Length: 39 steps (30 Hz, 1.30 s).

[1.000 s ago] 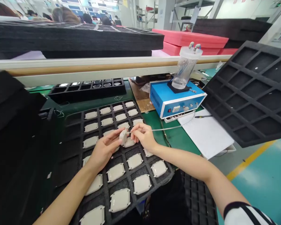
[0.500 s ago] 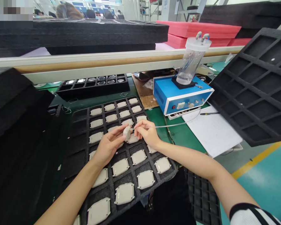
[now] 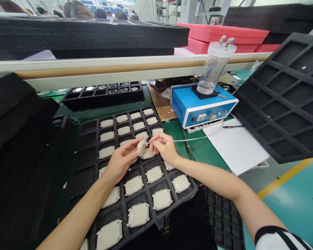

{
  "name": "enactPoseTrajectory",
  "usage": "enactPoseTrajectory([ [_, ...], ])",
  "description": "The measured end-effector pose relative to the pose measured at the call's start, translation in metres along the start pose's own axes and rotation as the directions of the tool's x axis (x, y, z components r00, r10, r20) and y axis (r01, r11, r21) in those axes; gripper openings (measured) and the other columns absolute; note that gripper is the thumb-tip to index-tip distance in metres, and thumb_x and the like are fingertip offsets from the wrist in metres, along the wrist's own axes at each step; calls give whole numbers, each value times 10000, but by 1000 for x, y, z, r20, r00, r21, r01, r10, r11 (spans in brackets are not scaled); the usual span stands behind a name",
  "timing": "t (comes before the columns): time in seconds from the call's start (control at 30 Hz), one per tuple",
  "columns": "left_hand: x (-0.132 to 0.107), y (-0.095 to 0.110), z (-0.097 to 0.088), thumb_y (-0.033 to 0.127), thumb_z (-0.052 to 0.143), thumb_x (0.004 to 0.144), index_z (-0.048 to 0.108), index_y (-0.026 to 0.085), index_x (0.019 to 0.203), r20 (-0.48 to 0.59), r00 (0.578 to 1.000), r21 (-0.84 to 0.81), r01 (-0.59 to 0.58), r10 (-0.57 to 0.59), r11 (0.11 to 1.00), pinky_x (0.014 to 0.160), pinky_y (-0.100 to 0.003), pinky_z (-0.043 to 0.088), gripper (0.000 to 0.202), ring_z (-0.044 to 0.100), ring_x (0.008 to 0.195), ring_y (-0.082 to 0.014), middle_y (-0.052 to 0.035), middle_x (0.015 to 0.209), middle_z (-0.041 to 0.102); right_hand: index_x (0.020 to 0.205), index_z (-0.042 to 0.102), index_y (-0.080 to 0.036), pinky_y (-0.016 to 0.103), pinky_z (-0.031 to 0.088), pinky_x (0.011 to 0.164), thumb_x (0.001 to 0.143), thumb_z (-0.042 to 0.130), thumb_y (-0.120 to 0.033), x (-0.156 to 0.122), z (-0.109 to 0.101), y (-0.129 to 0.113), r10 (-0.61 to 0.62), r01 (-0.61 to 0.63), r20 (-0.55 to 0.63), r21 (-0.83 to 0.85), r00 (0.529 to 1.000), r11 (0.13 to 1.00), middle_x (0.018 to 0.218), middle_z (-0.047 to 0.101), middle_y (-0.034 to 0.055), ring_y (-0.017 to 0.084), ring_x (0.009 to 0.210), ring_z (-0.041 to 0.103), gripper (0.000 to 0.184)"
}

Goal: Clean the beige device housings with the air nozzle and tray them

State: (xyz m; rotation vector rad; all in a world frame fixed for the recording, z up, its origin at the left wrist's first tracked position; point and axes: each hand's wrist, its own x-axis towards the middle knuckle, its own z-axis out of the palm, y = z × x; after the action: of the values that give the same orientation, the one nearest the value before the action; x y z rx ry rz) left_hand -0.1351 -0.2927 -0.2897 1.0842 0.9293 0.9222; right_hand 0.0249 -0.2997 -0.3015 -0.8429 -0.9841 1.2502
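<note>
Two forearms (image 3: 211, 177) angle inward over the black tray (image 3: 143, 169): your left hand (image 3: 121, 160) pinches a beige case (image 3: 140, 148) on edge above it, while your right hand (image 3: 165, 147), fingers bunched, pinches a thin tube (image 3: 190, 140) just beside the case. Your right hand hides part of the tube; whether its tip touches the case cannot be told.

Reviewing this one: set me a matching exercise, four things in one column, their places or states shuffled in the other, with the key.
1. Clear cylinder
2. Left hand
3. Pen
4. Right hand

A. lying on the white sheet
B. pinching the thin tube
C. standing atop the blue machine
D. holding a beige case

Pairs: 1-C, 2-D, 3-A, 4-B
</note>
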Motion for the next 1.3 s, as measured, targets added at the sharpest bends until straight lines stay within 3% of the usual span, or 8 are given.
enactPoseTrajectory([
  [0.17, -1, -1, 2, 228, 760, 656, 682, 216, 1054, 0, 1000, -32, -12, 12, 999, 880, -231, 459, 406, 583, 1083, -208, -56, 1114, 676, 627, 544, -165, 179, 361, 376, 633, 522, -160, -1, 0, -2, -11, 11, -1, -36, 1000, 999, 461, 570, -53, 63, 349, 443, 23],
  [0.3, -3, 3, 8, 199, 681, 709, 662, 136, 1028, -55, 998, -207, -18, 7, 978, 835, -326, 508, 326, 656, 916, -220, -107, 1007, 698, 653, 556, -165, 177, 370, 395, 663, 530, -146, -9, -1, -7, -134, 123, -126, -89, 983, 988, 486, 572, -52, 62, 376, 461, 33],
  [0.43, 10, 23, -9, 152, 463, 830, 623, 91, 817, -345, 938, -220, -76, -5, 973, 802, -323, 534, 172, 667, 791, -169, -119, 847, 686, 663, 550, -168, 180, 352, 376, 687, 542, -144, -8, -4, -4, -175, 165, -123, -86, 977, 983, 501, 581, -46, 65, 371, 460, 35],
  [0.57, 8, 48, -37, 40, 427, 785, 547, 117, 695, -529, 847, -63, -96, 48, 993, 721, -235, 534, 168, 620, 639, -93, -53, 707, 632, 665, 551, -166, 186, 356, 377, 689, 544, -136, -7, -5, -2, -170, 164, -81, -81, 982, 983, 510, 585, -39, 70, 376, 462, 39],
  [0.77, -64, 48, -56, 122, 610, 701, 600, 123, 899, -514, 847, 326, 41, 140, 945, 435, -177, 389, 197, 525, 473, -83, 12, 649, 604, 658, 560, -161, 189, 351, 375, 669, 539, -112, -7, -5, -5, -161, 152, -87, -99, 983, 983, 501, 580, -38, 72, 371, 458, 55],
  [0.97, -147, 20, -66, 240, 593, 733, 607, 126, 929, -520, 847, 525, 215, 110, 824, 454, -185, 330, 228, 441, 476, -77, 35, 618, 559, 655, 572, -152, 188, 353, 371, 659, 536, -98, -8, -4, -4, -169, 160, -64, -122, 984, 980, 500, 581, -34, 74, 365, 463, 65],
  [1.1, -164, 9, -71, 276, 567, 764, 639, 125, 958, -485, 872, 575, 270, 57, 772, 475, -198, 352, 257, 463, 498, -99, 30, 597, 544, 650, 577, -142, 195, 346, 357, 657, 548, -92, -8, -3, -4, -178, 171, -67, -106, 982, 980, 501, 587, -20, 80, 356, 464, 58],
  [1.3, -159, 8, -74, 297, 568, 766, 664, 160, 1012, -463, 883, 623, 262, 78, 737, 497, -226, 424, 297, 535, 511, -134, -4, 666, 588, 641, 579, -138, 204, 341, 364, 657, 554, -71, -8, -2, -5, -168, 161, -72, -97, 983, 982, 492, 586, -4, 81, 360, 473, 72],
])
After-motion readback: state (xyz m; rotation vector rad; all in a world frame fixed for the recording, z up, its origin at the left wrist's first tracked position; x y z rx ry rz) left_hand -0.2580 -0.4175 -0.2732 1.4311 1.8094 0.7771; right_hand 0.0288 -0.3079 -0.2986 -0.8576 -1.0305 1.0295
